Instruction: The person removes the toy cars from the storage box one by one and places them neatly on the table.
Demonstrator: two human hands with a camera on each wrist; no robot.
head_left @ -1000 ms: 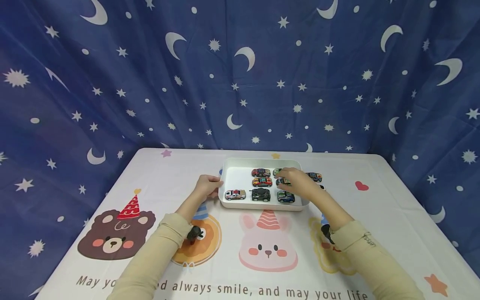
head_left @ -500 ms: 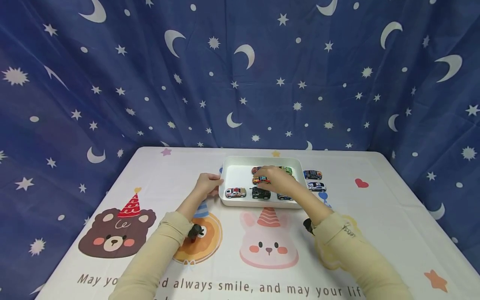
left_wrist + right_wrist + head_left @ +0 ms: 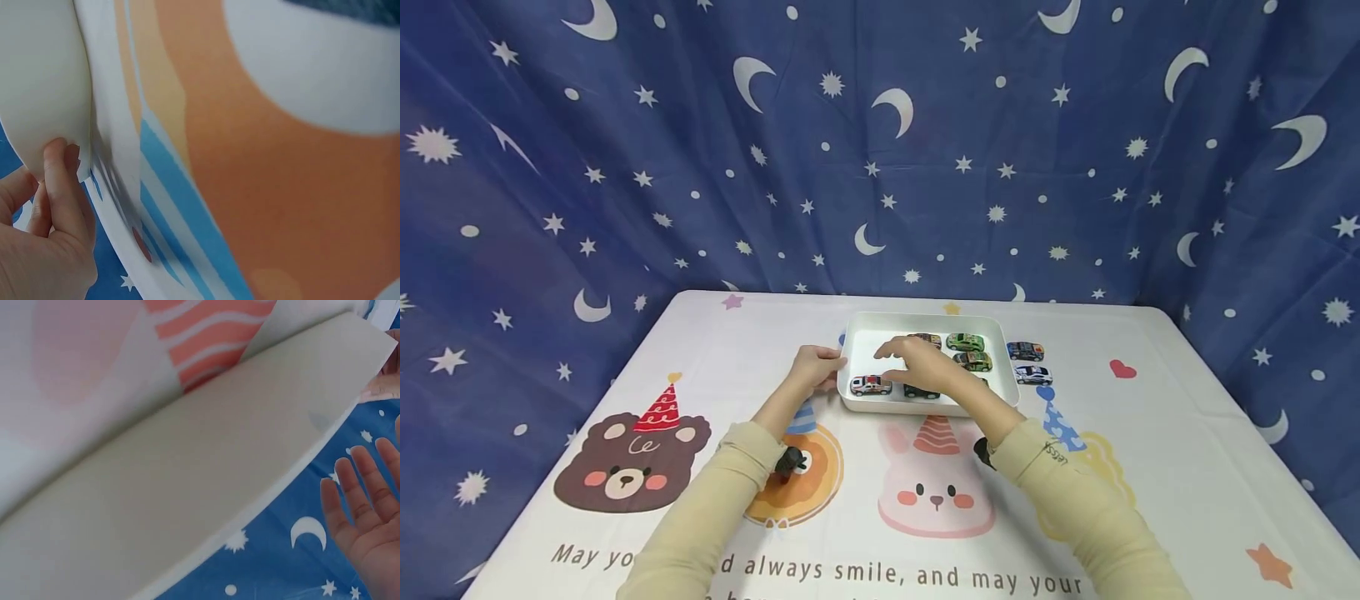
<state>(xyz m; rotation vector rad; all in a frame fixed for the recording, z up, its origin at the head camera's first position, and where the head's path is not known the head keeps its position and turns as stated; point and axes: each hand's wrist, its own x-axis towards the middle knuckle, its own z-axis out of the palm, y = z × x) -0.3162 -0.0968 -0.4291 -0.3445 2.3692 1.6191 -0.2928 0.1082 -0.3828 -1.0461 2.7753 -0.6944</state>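
My left hand (image 3: 815, 367) pinches the left rim of a white tray (image 3: 880, 406), thumb and fingers meeting at its edge in the left wrist view. Over the tray's middle is my right hand (image 3: 921, 367), fingers spread and holding nothing; the right wrist view shows its straight fingers beyond the tray wall (image 3: 187, 469). Beside its thumb stands a white toy car (image 3: 870, 386). A black toy car (image 3: 921, 392) shows partly below the hand. Further right are a green toy car (image 3: 965, 342) and a dark green-orange one (image 3: 972, 362). The hand and forearm hide other cars.
Outside the tray's right wall stand a dark blue toy car (image 3: 1025, 351) and a white-and-blue toy car (image 3: 1033, 375). A printed white tablecloth (image 3: 1187, 467) covers the table. Behind it hangs a blue curtain (image 3: 820, 208) with moons and stars.
My right hand has moved left across the tray, from the right-hand cars towards the white one, its fingers spreading. The left hand stays at the rim.
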